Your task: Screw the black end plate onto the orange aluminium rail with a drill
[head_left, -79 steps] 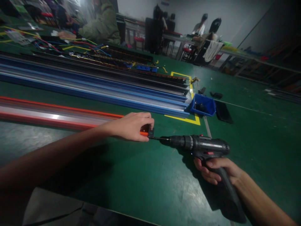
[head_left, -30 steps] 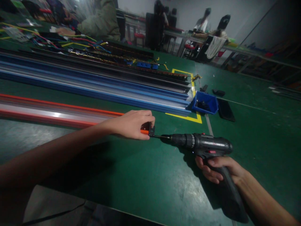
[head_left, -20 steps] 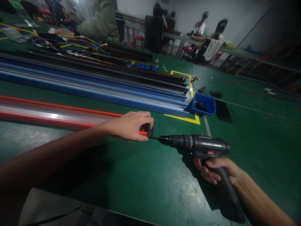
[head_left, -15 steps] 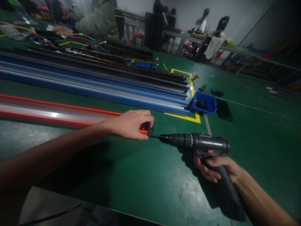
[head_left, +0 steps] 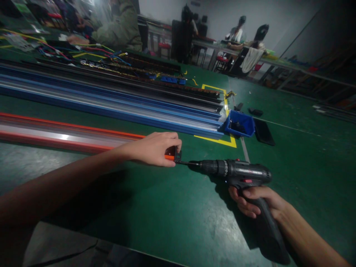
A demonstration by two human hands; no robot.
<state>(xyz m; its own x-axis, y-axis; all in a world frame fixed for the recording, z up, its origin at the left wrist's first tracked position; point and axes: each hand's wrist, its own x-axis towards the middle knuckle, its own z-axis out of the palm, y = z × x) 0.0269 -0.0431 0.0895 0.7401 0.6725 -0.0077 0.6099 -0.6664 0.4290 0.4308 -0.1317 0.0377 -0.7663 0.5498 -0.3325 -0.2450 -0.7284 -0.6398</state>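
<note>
A long orange-red and silver profile (head_left: 63, 135) lies across the left of the green table. My left hand (head_left: 155, 149) grips its right end, thumb and fingers around a small black end piece (head_left: 178, 155). My right hand (head_left: 258, 202) is wrapped round the handle of a black cordless drill (head_left: 244, 172), which points left. The drill's thin bit meets the black end piece. My left palm hides part of the profile's end.
Blue profiles (head_left: 111, 105) and dark strips lie behind, with coloured wires (head_left: 97, 48) at the back left. A blue bin (head_left: 239, 123) of small black parts stands beside a flat black object (head_left: 264, 131). A person's green sleeve (head_left: 119, 27) is beyond.
Both hands keep their holds, and the bit stays at the end piece. The whole view has shifted very slightly.
</note>
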